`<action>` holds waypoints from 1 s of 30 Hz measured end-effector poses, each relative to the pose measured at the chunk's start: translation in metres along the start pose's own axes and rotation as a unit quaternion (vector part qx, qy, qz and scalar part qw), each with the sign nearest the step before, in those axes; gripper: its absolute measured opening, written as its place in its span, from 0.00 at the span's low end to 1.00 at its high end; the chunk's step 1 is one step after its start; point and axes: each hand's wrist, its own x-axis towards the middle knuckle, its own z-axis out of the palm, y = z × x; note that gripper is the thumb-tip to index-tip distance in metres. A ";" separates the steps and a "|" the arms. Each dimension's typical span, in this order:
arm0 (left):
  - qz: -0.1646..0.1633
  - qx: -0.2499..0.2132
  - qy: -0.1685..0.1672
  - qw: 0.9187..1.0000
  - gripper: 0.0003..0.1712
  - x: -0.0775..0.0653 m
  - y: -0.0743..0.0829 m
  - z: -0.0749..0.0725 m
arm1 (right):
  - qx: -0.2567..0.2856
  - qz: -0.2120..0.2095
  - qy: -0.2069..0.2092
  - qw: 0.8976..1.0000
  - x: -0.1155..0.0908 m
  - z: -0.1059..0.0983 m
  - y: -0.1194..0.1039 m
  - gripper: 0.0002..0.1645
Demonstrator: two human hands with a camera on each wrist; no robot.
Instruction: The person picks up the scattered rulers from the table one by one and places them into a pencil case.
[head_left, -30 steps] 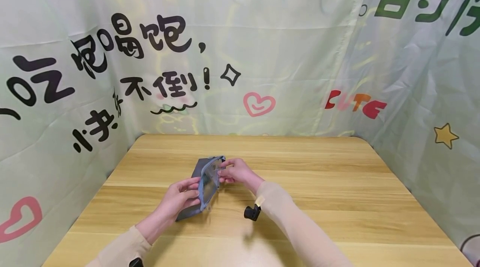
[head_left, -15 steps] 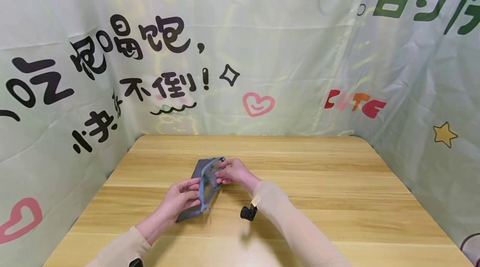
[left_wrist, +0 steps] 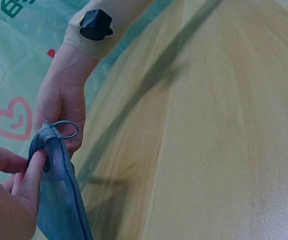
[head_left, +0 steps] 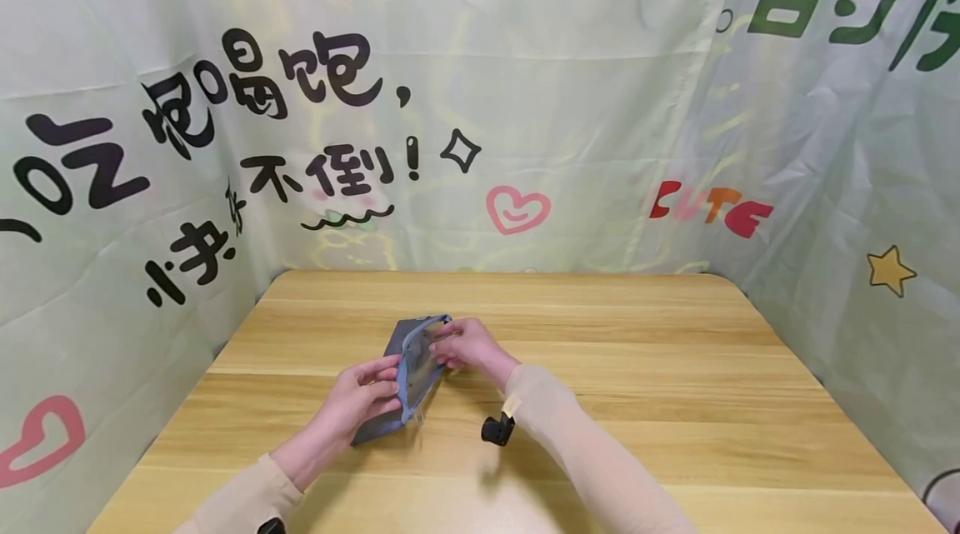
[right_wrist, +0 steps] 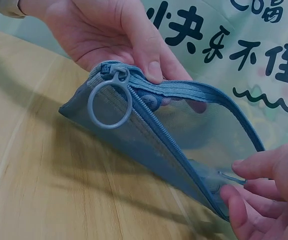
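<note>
A translucent blue mesh zipper pouch stands tilted on the table with its zipped mouth spread apart. My left hand pinches the near end of its rim between thumb and fingers, beside the zipper. A pale ring pull hangs from the zipper there. At the mouth's other end is my right hand, fingertips bent within the opening. By those fingertips a thin blue strip shows inside the pouch; I cannot tell whether they hold it.
The wood-grain table has rounded far corners. Printed fabric hangs behind it and along both sides. A small black camera sticks out from my right sleeve, low over the tabletop.
My right hand has shifted slightly left, its fingertips further into the pouch's mouth. My left hand and the pouch stay nearly where they were.
</note>
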 end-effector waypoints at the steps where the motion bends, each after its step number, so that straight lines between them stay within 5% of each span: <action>1: 0.000 0.000 -0.001 1.000 0.31 0.000 0.000 0.000 | 0.000 0.001 0.002 1.000 0.000 0.000 0.000 0.24; 30: -0.005 0.016 0.015 1.000 0.29 0.004 -0.012 0.017 | -0.024 -0.036 0.011 0.999 -0.024 -0.029 0.011 0.26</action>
